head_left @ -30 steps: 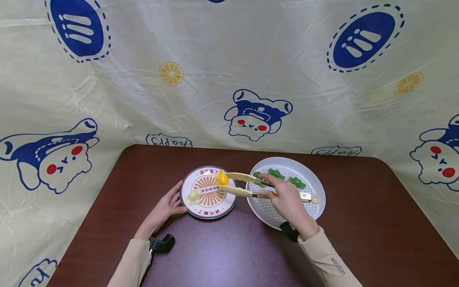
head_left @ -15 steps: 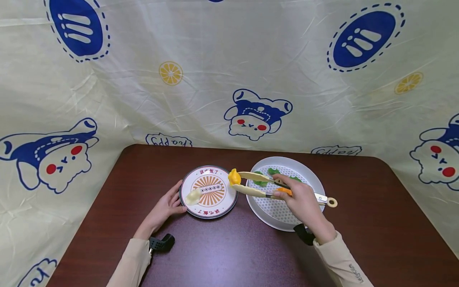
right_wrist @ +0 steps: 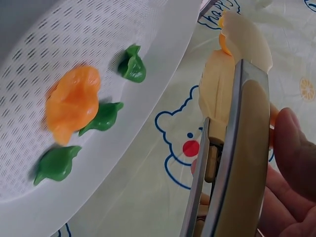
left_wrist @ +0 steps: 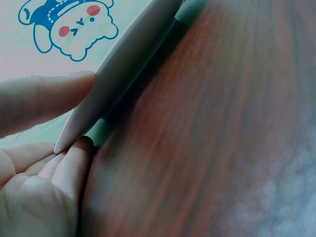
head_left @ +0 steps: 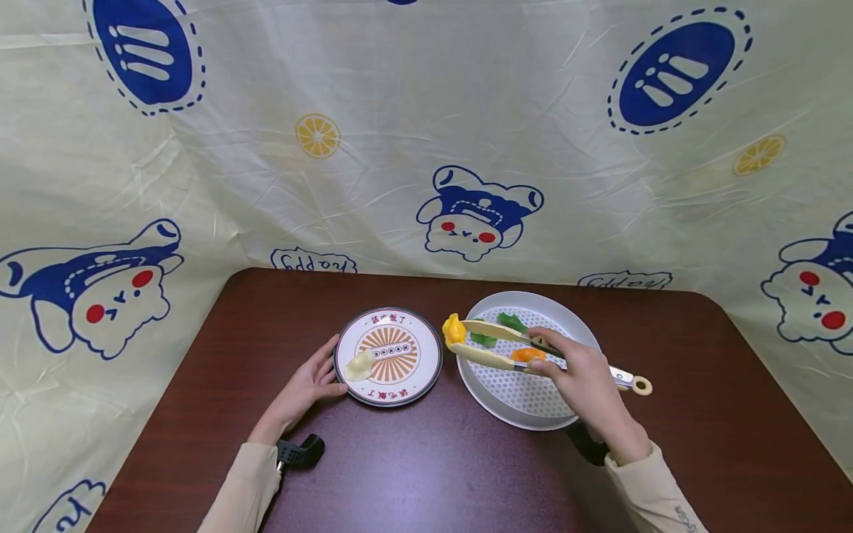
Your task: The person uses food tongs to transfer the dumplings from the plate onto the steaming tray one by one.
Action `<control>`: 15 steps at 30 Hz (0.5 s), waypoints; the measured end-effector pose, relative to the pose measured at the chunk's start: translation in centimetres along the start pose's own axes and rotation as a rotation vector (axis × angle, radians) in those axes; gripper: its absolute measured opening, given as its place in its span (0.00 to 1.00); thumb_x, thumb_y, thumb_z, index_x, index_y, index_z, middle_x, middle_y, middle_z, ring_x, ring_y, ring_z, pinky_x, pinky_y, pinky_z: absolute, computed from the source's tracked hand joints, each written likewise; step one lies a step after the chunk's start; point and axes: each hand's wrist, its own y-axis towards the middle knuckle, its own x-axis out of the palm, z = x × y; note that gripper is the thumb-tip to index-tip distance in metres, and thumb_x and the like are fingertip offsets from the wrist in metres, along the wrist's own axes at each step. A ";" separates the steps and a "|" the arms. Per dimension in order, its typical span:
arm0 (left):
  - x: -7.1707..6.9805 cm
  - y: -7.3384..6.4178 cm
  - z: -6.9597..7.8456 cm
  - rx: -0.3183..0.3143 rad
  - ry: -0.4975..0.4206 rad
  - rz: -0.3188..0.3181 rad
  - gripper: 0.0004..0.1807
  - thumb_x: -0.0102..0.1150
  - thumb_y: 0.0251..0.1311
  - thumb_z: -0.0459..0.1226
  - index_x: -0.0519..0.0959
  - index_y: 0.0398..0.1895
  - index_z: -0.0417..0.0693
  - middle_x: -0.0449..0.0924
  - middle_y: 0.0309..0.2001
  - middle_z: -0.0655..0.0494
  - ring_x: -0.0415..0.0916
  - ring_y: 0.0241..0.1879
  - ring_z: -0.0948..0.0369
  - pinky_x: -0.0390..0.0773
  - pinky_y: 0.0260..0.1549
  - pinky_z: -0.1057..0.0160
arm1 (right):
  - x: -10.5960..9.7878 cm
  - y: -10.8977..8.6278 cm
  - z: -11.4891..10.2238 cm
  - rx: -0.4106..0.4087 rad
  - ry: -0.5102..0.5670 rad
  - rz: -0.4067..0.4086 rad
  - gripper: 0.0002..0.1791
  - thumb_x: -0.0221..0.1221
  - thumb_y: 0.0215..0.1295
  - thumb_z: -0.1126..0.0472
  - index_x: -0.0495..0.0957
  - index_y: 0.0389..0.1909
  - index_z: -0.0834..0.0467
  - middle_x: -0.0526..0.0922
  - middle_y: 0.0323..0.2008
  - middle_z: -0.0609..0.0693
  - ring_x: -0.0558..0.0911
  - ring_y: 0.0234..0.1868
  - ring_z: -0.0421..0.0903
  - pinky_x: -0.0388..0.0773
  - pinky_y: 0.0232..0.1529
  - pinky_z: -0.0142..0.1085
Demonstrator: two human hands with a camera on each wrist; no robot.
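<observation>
At the left side of a round printed plate [head_left: 426, 364], my left hand [head_left: 306, 385] grips the rim; in the left wrist view the thumb [left_wrist: 59, 94] lies over the edge and fingers [left_wrist: 71, 168] reach beneath. A pale, crinkled dumpling-like piece [head_left: 360, 366] lies on that plate. My right hand [head_left: 586, 381] holds tongs [head_left: 486, 357] with cream tips and metal arms. Between the tips is a yellow dumpling-shaped piece [head_left: 454, 329], at the left edge of a white perforated tray [head_left: 520, 403]. The tray carries an orange piece [right_wrist: 74, 103] and several green ones [right_wrist: 57, 164].
Both dishes stand side by side on a dark brown wooden table [head_left: 400, 474]. Behind it hangs a pale patterned sheet [head_left: 373, 207], close to the table's back edge. A black wrist camera [head_left: 303, 451] sits by the left sleeve.
My right hand has drawn the tongs and the yellow piece rightward, from over the plate to the tray's left edge. The orange piece has come into sight. My left hand and the plate stay put.
</observation>
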 end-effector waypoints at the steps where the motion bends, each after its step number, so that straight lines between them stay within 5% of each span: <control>1: 0.0 0.0 0.0 0.002 -0.001 -0.002 0.51 0.59 0.53 0.20 0.39 0.75 0.38 0.35 0.75 0.39 0.40 0.71 0.47 0.62 0.60 0.70 | -0.1 -0.1 0.1 -0.003 -0.001 0.010 0.25 0.69 0.51 0.67 0.79 0.53 0.60 0.84 0.41 0.57 0.72 0.29 0.49 0.67 0.32 0.41; 11: 0.0 0.0 0.0 0.000 -0.002 -0.003 0.51 0.59 0.53 0.20 0.39 0.75 0.38 0.35 0.75 0.40 0.40 0.72 0.47 0.62 0.60 0.70 | -1.1 -1.8 1.6 -0.007 -0.041 0.044 0.25 0.70 0.49 0.67 0.78 0.52 0.60 0.83 0.43 0.60 0.67 0.24 0.47 0.64 0.29 0.40; 15: 0.0 -0.1 0.0 -0.010 0.014 0.002 0.51 0.59 0.54 0.20 0.39 0.76 0.39 0.35 0.75 0.41 0.40 0.72 0.47 0.59 0.62 0.66 | -1.4 -2.3 2.0 -0.010 -0.052 0.061 0.25 0.70 0.48 0.66 0.79 0.51 0.60 0.83 0.41 0.61 0.72 0.26 0.49 0.68 0.28 0.43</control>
